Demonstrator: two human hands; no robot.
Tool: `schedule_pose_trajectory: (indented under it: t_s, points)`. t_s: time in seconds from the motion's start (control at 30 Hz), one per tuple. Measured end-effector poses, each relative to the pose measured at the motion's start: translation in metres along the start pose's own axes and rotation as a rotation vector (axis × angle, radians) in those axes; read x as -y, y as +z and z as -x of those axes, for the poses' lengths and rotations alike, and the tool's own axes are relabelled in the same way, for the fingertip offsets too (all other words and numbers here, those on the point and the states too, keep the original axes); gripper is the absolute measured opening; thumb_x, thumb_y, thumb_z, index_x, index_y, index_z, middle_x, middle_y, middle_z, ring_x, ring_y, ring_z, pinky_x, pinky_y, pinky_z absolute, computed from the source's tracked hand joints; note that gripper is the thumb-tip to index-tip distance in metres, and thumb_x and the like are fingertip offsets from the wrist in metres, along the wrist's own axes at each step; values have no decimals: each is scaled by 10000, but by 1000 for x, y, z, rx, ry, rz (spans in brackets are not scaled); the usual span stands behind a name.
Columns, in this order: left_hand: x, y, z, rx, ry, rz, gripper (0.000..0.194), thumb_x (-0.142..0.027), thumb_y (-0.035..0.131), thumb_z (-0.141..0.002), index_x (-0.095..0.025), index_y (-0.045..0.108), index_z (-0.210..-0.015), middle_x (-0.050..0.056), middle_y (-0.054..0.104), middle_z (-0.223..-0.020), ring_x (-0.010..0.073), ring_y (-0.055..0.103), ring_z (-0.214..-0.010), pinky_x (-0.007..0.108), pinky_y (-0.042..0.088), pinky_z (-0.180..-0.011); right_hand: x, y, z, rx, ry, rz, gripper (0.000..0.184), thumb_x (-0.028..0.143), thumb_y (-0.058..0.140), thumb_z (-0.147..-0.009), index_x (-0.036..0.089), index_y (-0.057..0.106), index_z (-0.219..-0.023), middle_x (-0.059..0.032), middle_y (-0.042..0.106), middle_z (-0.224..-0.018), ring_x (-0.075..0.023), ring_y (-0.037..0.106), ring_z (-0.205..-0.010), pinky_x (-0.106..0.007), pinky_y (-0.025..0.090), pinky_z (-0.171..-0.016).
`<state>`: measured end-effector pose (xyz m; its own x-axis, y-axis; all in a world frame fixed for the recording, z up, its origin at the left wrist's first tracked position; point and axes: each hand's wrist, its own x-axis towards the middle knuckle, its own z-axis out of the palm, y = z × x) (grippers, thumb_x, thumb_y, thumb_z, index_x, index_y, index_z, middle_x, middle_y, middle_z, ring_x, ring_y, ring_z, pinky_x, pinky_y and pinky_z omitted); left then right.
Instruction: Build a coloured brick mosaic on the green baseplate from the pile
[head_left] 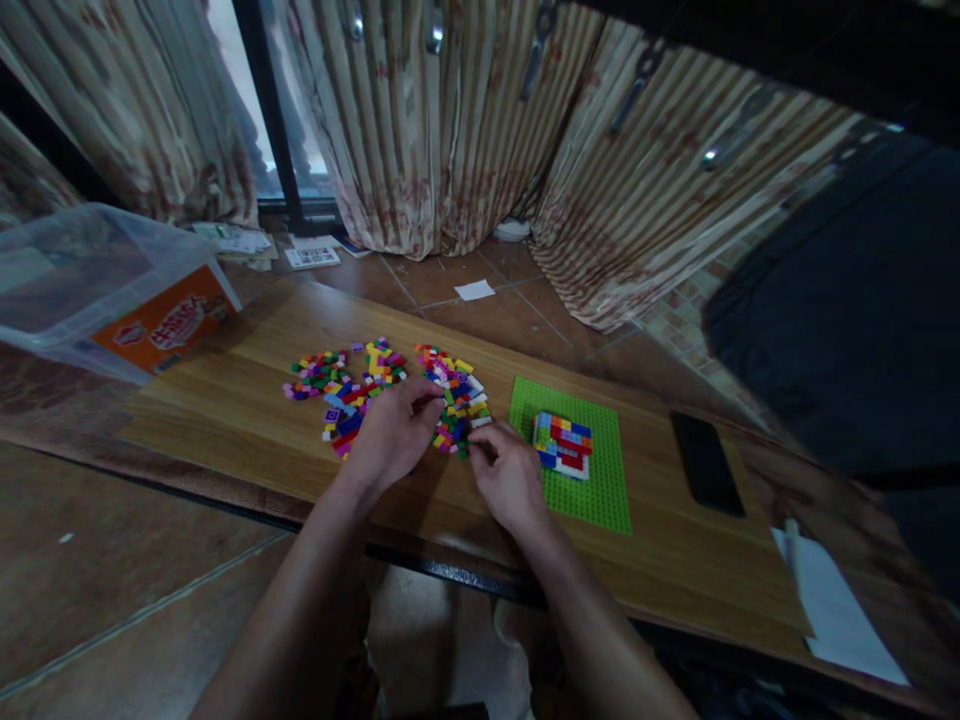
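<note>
Small coloured toy bricks point(457, 385) lie in loose heaps on a wooden board. Over the middle of them is my left hand point(397, 425), its thumb and fingers drawn together; what they pinch, if anything, is too small to make out. My right hand point(510, 475) is at the right-hand edge of the bricks, fingers curled in a pinch, and its contents cannot be made out either. Just right of it, a green baseplate point(600, 490) bears a low block of joined bricks point(562, 445) in red, blue, white and yellow.
A black phone point(706, 463) lies right of the baseplate on the wooden board point(660, 560). At the far left stands a clear plastic bin point(67, 300) with an orange label. White paper point(847, 605) sits by the board's right end. Curtains point(465, 120) hang behind.
</note>
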<state>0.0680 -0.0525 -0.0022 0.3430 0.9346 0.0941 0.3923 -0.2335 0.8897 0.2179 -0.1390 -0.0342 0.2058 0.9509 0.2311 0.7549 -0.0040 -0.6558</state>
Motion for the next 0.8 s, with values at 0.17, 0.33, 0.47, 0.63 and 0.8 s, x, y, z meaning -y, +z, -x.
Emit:
schedule_pose_trajectory:
  t_s: [0.17, 0.33, 0.47, 0.63, 0.8]
  points:
    - [-6, -1, 1, 0, -8, -10, 181, -281, 533, -806, -174, 677, -832, 16, 686, -771, 151, 599, -730, 255, 443, -675, 1, 0, -2, -16, -20, -87, 190, 140, 536, -832, 235, 689, -891, -26, 690, -934, -176, 648, -859, -299, 492, -794]
    - [-4, -2, 1, 1, 3, -12, 193, -284, 530, -813, -176, 682, -863, 20, 691, -787, 156, 607, -745, 259, 453, -690, -5, -24, -2, -67, -39, -232, 165, 207, 554, -865, 243, 708, -912, -21, 712, -925, -171, 651, -886, -312, 500, -814]
    - [-1, -2, 1, -9, 13, -32, 193, -294, 531, -816, -182, 681, -864, 18, 692, -781, 155, 604, -731, 259, 453, -678, -34, -54, 0, -174, 34, -257, 130, 303, 617, -835, 248, 731, -866, -32, 720, -927, -196, 651, -912, -350, 506, -821]
    - [-7, -1, 2, 22, 2, -26, 203, -264, 522, -814, -168, 686, -884, 30, 702, -808, 159, 612, -739, 262, 452, -681, -70, -84, 4, -257, 129, -242, 163, 362, 671, -788, 227, 745, -843, -41, 709, -892, -184, 638, -799, -342, 523, -729]
    - [-8, -1, 2, 28, -2, -27, 214, -260, 519, -816, -158, 684, -906, 37, 703, -813, 163, 615, -729, 266, 450, -671, -78, -90, 7, -194, 122, -208, 155, 350, 674, -788, 223, 751, -834, -36, 705, -870, -169, 621, -765, -331, 522, -711]
